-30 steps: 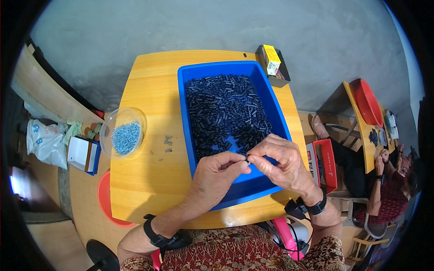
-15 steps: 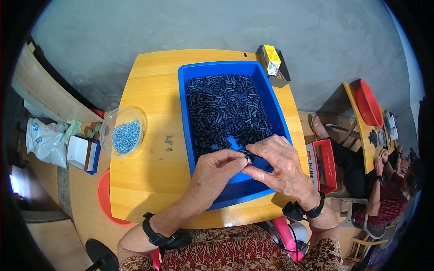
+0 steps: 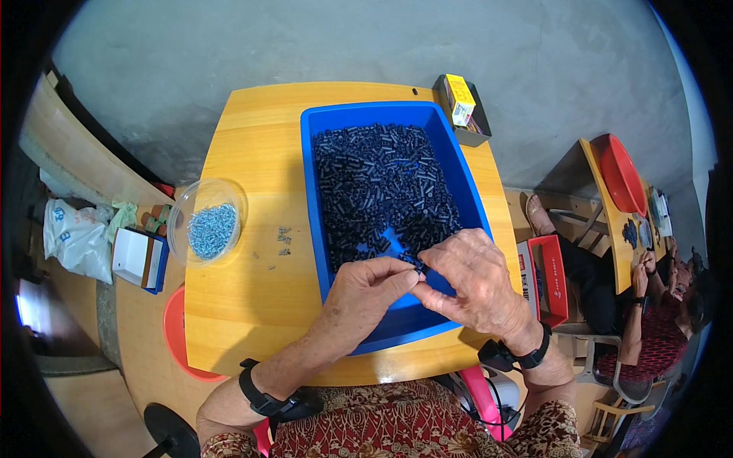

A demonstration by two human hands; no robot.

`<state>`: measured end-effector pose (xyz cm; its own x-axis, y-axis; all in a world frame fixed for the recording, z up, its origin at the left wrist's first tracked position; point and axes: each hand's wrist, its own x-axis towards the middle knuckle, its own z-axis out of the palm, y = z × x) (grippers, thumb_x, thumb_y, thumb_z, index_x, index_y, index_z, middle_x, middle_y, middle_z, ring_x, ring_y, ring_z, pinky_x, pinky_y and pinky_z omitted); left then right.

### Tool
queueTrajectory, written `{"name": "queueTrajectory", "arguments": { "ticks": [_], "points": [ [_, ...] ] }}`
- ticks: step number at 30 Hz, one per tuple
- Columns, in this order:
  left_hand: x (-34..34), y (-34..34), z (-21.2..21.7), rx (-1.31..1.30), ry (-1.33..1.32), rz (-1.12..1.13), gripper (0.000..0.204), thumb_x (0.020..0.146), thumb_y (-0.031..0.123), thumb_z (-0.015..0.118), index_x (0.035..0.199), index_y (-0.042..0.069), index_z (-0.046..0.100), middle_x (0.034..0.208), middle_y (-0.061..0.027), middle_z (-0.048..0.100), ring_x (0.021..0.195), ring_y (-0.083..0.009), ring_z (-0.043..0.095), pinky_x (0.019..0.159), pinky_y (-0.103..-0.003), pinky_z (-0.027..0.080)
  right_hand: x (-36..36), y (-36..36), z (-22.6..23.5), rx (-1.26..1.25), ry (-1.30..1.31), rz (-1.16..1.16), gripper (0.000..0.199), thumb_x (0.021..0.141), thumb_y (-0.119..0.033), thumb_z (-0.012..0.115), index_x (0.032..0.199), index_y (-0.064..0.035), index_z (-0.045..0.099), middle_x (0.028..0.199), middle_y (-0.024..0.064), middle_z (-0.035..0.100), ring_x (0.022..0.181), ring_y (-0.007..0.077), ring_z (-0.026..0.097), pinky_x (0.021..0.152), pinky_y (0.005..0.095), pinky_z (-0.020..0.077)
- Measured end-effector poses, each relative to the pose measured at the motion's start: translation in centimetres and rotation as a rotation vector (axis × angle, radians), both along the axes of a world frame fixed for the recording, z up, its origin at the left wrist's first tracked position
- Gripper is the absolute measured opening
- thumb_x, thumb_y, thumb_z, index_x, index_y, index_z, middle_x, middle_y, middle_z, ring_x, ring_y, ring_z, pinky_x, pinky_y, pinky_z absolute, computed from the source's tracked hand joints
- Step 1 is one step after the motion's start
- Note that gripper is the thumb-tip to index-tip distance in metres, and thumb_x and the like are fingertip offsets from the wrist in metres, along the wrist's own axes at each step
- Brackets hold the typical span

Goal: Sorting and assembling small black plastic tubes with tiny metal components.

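A blue plastic tub holds a heap of small black tube-shaped parts. Over its near end, my left hand and my right hand meet fingertip to fingertip. Thumb and forefinger of the left are pinched on a small black part, mostly covered by the fingers. The right thumb and fingers close on the same spot from the other side; whether they grip that part or another tiny piece is hidden. Left of the tub, a clear round container holds small silvery screws.
A few loose screws lie on the yellow table between container and tub. A dark box with a yellow carton stands at the far right corner. Red bins sit beside the table; another person works at the right.
The right fingers have curled in slightly over the meeting point of the fingertips. Both hands otherwise stay in nearly the same place above the tub.
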<state>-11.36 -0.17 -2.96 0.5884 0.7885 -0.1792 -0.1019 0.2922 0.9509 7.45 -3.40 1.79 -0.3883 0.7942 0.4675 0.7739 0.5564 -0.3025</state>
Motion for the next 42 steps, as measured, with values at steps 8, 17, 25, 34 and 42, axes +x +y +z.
{"name": "queueTrajectory", "arguments": {
  "ticks": [8, 17, 25, 34, 42],
  "points": [
    [0.2, -0.3, -0.3, 0.069, 0.109, 0.027, 0.019, 0.093, 0.015, 0.065, 0.098, -0.001, 0.073, 0.077, -0.0003, 0.067, 0.072, -0.0033, 0.054, 0.064, -0.023, 0.044, 0.1, 0.0, -0.3, 0.019, -0.079, 0.032, 0.021, 0.074, -0.016, 0.08, 0.082, -0.0046, 0.064, 0.07, 0.0064, 0.056, 0.067, 0.0237, 0.057, 0.067, 0.0373, 0.0455],
    [0.2, 0.0, 0.0, 0.041, 0.119, 0.016, 0.019, 0.092, 0.016, 0.065, 0.093, -0.001, 0.073, 0.072, 0.0036, 0.063, 0.067, -0.0021, 0.048, 0.059, -0.023, 0.039, 0.0, 0.5, -1.8, 0.109, -0.038, 0.095, 0.017, 0.072, -0.01, 0.078, 0.073, -0.0054, 0.061, 0.064, 0.0053, 0.052, 0.063, 0.0231, 0.055, 0.064, 0.0367, 0.0461],
    [0.0, 0.1, 0.1, 0.043, 0.099, -0.022, 0.02, 0.096, 0.016, 0.064, 0.1, -0.002, 0.072, 0.088, 0.0012, 0.068, 0.083, -0.0036, 0.056, 0.073, -0.022, 0.046, 0.0, 0.5, -1.6, 0.092, -0.002, 0.087, 0.017, 0.072, -0.009, 0.078, 0.072, -0.0053, 0.061, 0.066, 0.0057, 0.055, 0.066, 0.0233, 0.058, 0.064, 0.0362, 0.0475],
    [-2.6, -0.4, 2.2, 0.007, -0.038, 0.129, 0.019, 0.097, 0.014, 0.062, 0.108, -0.001, 0.068, 0.095, -0.0059, 0.071, 0.09, -0.0091, 0.063, 0.081, -0.024, 0.049, -1.1, -0.1, 0.4, 0.019, -0.084, 0.043, 0.043, 0.072, -0.016, 0.081, 0.108, 0.0014, 0.066, 0.08, 0.0088, 0.063, 0.077, 0.0248, 0.061, 0.071, 0.0375, 0.047],
    [-17.9, -1.2, 2.8, 0.199, 0.093, 0.821, 0.02, 0.097, 0.009, 0.062, 0.116, 0.003, 0.066, 0.094, -0.007, 0.072, 0.086, -0.0115, 0.067, 0.082, -0.026, 0.051, -0.5, 0.0, -0.7, 0.007, -0.095, -0.011, 0.024, 0.075, -0.002, 0.075, 0.097, 0.0024, 0.068, 0.083, 0.0139, 0.065, 0.076, 0.0301, 0.062, 0.07, 0.0413, 0.0471]
  ]
}}
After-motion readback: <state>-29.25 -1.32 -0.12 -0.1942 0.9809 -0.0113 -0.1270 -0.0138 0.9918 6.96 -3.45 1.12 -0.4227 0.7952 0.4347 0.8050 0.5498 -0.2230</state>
